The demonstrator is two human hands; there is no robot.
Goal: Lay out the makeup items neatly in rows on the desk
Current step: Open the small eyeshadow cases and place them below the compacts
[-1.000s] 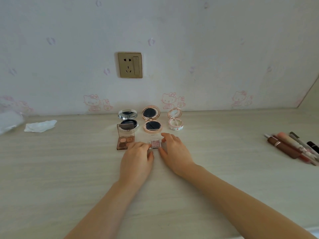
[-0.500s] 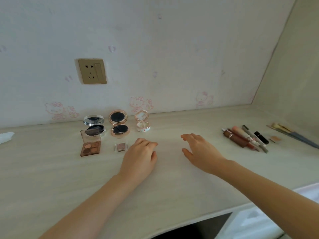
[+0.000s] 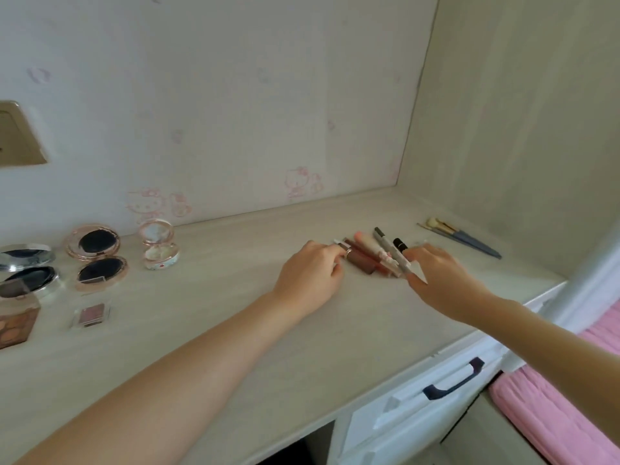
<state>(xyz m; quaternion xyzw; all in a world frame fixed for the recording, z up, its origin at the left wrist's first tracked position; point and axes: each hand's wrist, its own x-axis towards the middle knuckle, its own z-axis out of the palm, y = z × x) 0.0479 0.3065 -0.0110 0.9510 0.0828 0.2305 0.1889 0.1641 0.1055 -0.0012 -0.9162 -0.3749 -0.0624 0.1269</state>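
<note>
A bunch of slim makeup sticks lies on the pale wooden desk [image 3: 208,330]: a brown gloss tube [image 3: 360,262], a pink tube [image 3: 367,245], a grey pencil [image 3: 385,244] and a black lipstick [image 3: 400,245]. My left hand [image 3: 310,275] touches the bunch's left side with bent fingers. My right hand [image 3: 439,280] reaches its right side with fingers stretched out, blurred. At the far left stand a silver compact [image 3: 27,263], a rose-gold compact [image 3: 95,256], a small pink compact [image 3: 157,245], a brown eyeshadow palette [image 3: 16,320] and a single eyeshadow pan [image 3: 92,313].
Several makeup brushes [image 3: 463,239] lie by the right side panel. A wall socket [image 3: 16,135] sits at the left edge. Below the desk's front edge is a white drawer with a dark handle [image 3: 453,380], and pink bedding [image 3: 553,397] at the right.
Both hands left the single eyeshadow pan and moved right to the bunch of sticks. The view swung right with them; the compacts stayed put.
</note>
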